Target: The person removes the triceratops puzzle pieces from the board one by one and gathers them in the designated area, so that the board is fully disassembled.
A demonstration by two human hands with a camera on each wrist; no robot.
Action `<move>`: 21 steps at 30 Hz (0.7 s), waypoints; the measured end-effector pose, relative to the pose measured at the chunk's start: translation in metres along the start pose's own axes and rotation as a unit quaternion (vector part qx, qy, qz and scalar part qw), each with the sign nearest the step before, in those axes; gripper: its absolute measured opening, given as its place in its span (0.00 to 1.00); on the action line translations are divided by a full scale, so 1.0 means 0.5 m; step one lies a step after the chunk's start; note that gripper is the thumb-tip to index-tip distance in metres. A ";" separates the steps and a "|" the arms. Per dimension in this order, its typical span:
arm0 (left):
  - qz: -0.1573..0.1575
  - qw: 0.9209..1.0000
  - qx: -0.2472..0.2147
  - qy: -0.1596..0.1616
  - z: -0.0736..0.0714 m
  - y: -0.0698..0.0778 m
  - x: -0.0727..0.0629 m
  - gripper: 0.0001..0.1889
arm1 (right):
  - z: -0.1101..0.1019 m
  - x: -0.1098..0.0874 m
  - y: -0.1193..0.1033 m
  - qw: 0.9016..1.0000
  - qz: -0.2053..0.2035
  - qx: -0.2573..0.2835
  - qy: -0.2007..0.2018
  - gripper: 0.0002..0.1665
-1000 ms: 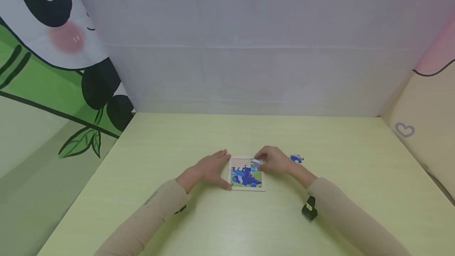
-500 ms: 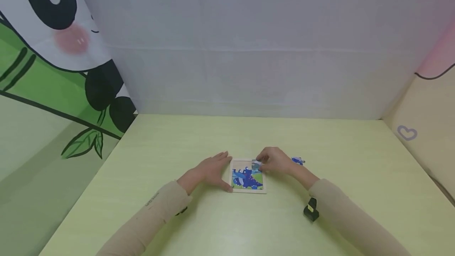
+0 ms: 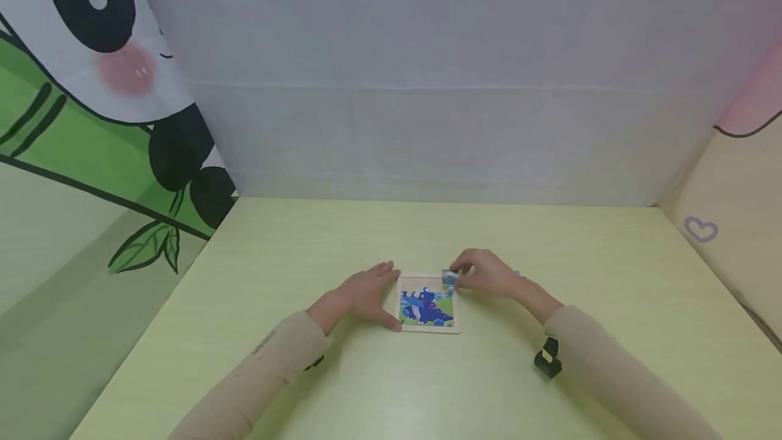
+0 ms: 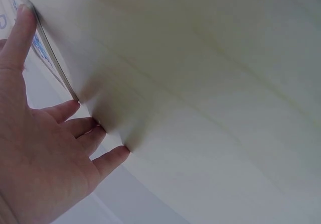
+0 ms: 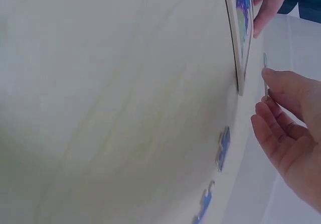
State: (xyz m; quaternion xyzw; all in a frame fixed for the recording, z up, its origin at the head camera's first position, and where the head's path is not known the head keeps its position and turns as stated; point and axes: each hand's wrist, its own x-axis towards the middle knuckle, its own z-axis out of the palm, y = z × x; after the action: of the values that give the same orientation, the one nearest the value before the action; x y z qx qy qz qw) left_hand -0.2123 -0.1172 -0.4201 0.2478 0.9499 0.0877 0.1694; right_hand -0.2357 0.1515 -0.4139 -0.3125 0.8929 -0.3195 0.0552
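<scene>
A small wooden puzzle tray [image 3: 429,331] lies on the table, its lower part filled with joined pieces forming a blue dinosaur [image 3: 426,307]. Bare wood shows in its upper left. My left hand [image 3: 363,295] rests at the tray's left side, thumb at the near corner and index finger at the far corner, fingers spread. Above the tray's far right corner, my right hand [image 3: 487,273] pinches a blue and grey puzzle piece [image 3: 449,278] between thumb and fingertips. In the right wrist view that piece [image 5: 266,63] shows edge-on, raised off the table.
Two loose blue puzzle pieces, one nearer the tray [image 5: 224,148] and one farther off [image 5: 204,204], lie on the table right of the tray; the right arm mostly hides them in the head view. A pale wall [image 3: 391,134] stands behind the table [image 3: 391,386].
My right hand has lifted the piece from the tray's upper right corner and shifted slightly right and away. My left hand stays at the tray's left side.
</scene>
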 end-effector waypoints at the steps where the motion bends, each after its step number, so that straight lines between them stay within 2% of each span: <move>1: -0.001 1.000 -0.001 -0.001 -0.001 0.002 -0.001 0.55 | -0.005 -0.003 0.001 1.000 -0.001 -0.003 0.003 0.14; 4: -0.003 1.000 0.000 -0.003 -0.004 0.005 -0.002 0.55 | -0.023 -0.012 0.006 1.000 -0.010 -0.012 0.007 0.14; 12: -0.001 1.000 0.003 -0.004 -0.004 0.004 -0.001 0.55 | -0.071 -0.047 0.031 1.000 0.006 -0.023 0.013 0.14; 21: 0.006 1.000 0.003 -0.002 -0.006 0.004 -0.002 0.56 | -0.115 -0.105 0.082 0.999 0.012 -0.039 0.024 0.14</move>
State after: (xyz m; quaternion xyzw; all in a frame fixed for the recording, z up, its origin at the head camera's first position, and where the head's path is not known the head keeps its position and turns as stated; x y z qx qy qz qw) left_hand -0.2116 -0.1161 -0.4165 0.2544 0.9483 0.0851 0.1696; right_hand -0.2322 0.2384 -0.3987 -0.2956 0.9095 -0.2911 0.0254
